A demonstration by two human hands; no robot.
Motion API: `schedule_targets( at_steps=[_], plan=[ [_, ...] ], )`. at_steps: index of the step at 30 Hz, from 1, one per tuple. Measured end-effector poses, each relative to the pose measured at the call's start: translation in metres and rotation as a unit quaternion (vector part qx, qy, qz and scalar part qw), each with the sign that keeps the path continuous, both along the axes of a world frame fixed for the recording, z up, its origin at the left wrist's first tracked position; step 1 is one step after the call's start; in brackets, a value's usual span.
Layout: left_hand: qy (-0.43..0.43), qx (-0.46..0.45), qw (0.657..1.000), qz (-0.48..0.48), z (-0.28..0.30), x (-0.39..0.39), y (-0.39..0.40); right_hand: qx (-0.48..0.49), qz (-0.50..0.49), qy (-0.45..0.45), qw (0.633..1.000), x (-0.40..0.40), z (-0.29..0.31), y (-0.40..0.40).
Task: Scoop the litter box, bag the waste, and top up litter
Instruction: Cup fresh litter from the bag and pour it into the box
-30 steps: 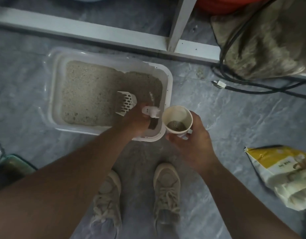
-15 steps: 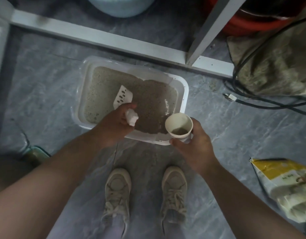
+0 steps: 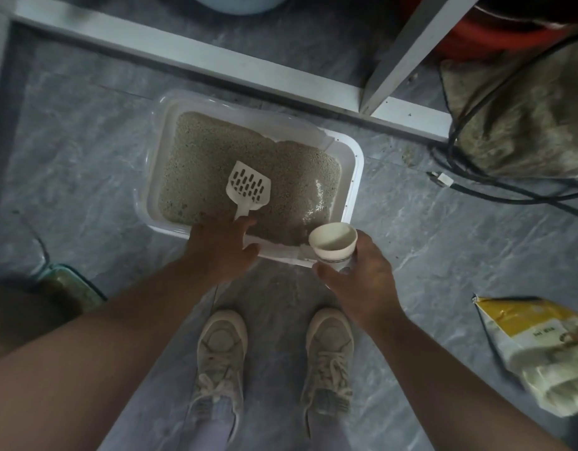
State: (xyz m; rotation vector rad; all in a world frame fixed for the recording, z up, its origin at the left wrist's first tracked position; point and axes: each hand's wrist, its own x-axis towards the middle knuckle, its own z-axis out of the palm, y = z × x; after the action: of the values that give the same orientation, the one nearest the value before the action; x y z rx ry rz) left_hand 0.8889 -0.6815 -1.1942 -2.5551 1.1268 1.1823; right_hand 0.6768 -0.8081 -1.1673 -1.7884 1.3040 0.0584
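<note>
A white litter box [image 3: 355, 177] sits on the grey floor, filled with beige litter that is darker on its right side. A white slotted scoop [image 3: 248, 186] lies on the litter with its handle pointing toward me. My left hand [image 3: 221, 249] rests over the near rim. Its fingers lie on the handle's end and the thumb is spread apart. My right hand [image 3: 362, 275] grips a white paper cup [image 3: 333, 240] at the box's near right corner. The cup tilts toward the box, and its inside looks pale.
A yellow and white litter bag [image 3: 541, 349] lies on the floor at the right. Black cables [image 3: 476, 180] and a fuzzy beige mat [image 3: 525, 125] are at the back right, behind a white frame rail [image 3: 216, 63]. A green-rimmed container [image 3: 69, 284] is at the left. My shoes [image 3: 221, 362] stand below the box.
My left hand lowered the scoop onto the litter and loosened its grip on the handle. The cup tilted toward the box, and its dark contents no longer show.
</note>
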Motion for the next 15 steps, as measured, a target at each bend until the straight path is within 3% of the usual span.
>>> schedule_targets(
  at_steps=[10, 15],
  plan=[
    [-0.005, -0.017, 0.999, 0.037, -0.016, -0.014, 0.002, -0.06, 0.104, 0.091, 0.989, -0.007, -0.005, -0.009],
    [0.001, -0.02, 0.998, 0.056, -0.015, -0.021, -0.001, -0.093, 0.224, 0.141, 0.96, -0.004, -0.007, -0.02]
  ],
)
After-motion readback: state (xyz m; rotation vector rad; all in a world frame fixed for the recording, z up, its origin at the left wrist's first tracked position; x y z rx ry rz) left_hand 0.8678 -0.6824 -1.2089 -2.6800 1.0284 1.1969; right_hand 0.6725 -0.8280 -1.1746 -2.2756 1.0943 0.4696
